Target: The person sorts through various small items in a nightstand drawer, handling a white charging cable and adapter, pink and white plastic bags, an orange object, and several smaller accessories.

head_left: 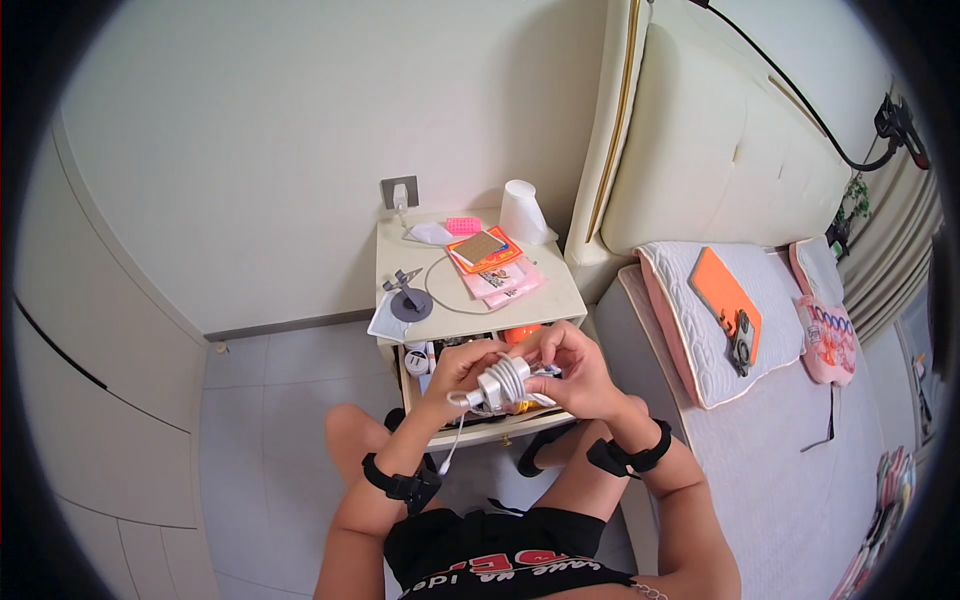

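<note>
Above the nightstand's open drawer [442, 435], my left hand [461, 371] holds a white power adapter [491, 394] from the left. White cable [511, 379] is wound in several turns around the adapter. One cable end [445, 466] with a plug hangs below my left wrist. My right hand [581, 375] grips the wound charger from the right, thumb and fingers at the coil and its plug end. In the drawer below, partly hidden by my hands, lie a white round container [416, 363], an orange round object [520, 334] and other small items.
The nightstand top [397, 240] carries a grey phone stand [412, 304], pink packets [499, 281], a white roll [520, 210] and a pink slotted item [463, 226]. A charger sits in the wall socket [400, 193]. At right, the bed [757, 465] holds a pillow with an orange tablet case [720, 292].
</note>
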`<control>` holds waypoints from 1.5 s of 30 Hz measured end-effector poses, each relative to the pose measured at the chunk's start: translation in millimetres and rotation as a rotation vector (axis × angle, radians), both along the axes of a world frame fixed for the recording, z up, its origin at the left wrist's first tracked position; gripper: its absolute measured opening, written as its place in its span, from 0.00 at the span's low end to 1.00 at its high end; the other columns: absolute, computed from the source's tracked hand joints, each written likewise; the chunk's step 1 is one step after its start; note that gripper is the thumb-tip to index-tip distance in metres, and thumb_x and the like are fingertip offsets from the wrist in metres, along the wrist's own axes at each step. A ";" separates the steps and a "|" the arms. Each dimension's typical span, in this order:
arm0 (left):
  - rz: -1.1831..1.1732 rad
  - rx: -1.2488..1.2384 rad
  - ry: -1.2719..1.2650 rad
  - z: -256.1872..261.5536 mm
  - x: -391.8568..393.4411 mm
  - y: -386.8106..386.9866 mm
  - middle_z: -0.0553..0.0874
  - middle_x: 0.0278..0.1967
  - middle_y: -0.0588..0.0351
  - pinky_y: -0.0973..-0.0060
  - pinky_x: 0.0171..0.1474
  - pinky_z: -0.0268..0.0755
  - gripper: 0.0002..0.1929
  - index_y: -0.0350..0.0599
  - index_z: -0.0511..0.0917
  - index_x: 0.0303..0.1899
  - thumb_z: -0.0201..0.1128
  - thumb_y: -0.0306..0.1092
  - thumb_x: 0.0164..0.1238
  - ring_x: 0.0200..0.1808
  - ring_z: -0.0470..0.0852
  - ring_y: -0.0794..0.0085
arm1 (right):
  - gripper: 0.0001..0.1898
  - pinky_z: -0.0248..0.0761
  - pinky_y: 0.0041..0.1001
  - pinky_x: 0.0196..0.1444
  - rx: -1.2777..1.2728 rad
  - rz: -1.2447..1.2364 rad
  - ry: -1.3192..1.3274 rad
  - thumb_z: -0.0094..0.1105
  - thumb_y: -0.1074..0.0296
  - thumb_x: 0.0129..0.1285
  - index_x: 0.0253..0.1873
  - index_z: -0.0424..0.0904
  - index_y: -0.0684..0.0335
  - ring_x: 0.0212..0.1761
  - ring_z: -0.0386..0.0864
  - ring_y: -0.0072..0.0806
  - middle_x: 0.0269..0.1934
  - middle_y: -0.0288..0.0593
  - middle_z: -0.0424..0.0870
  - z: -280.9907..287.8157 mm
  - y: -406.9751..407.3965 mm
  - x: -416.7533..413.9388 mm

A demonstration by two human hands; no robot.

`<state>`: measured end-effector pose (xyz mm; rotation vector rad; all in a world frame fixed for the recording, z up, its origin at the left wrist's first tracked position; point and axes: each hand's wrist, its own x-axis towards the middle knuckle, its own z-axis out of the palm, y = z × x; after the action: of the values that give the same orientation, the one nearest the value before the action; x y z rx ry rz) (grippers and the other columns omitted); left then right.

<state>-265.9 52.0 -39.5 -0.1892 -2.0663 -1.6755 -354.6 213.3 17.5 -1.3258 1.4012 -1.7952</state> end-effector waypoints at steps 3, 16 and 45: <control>0.176 -0.077 0.091 -7.2 1.1 8.9 0.81 0.30 0.55 0.79 0.36 0.71 0.08 0.37 0.76 0.43 0.51 0.23 0.65 0.31 0.78 0.76 | 0.16 0.69 0.26 0.49 -0.125 -0.169 0.187 0.61 0.84 0.49 0.30 0.60 0.61 0.41 0.74 0.26 0.41 0.46 0.77 1.0 -5.9 0.2; 0.244 0.029 -0.089 4.3 6.8 20.3 0.81 0.20 0.53 0.77 0.27 0.68 0.17 0.32 0.75 0.32 0.51 0.41 0.70 0.22 0.77 0.76 | 0.16 0.71 0.27 0.25 -0.147 -0.633 1.049 0.62 0.84 0.45 0.32 0.63 0.63 0.27 0.78 0.38 0.40 0.50 0.80 -4.7 -29.2 2.5; 0.457 -0.654 0.011 2.4 3.6 11.1 0.80 0.24 0.48 0.62 0.33 0.70 0.04 0.39 0.77 0.32 0.55 0.24 0.55 0.29 0.79 0.53 | 0.15 0.72 0.26 0.32 0.085 -0.691 0.642 0.66 0.77 0.45 0.40 0.73 0.67 0.29 0.77 0.33 0.30 0.45 0.75 -33.1 -36.6 -12.5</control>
<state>-262.4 63.1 -37.1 0.0669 -2.3547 -0.7058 -367.1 176.7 -15.6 -1.5711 2.4964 -1.7183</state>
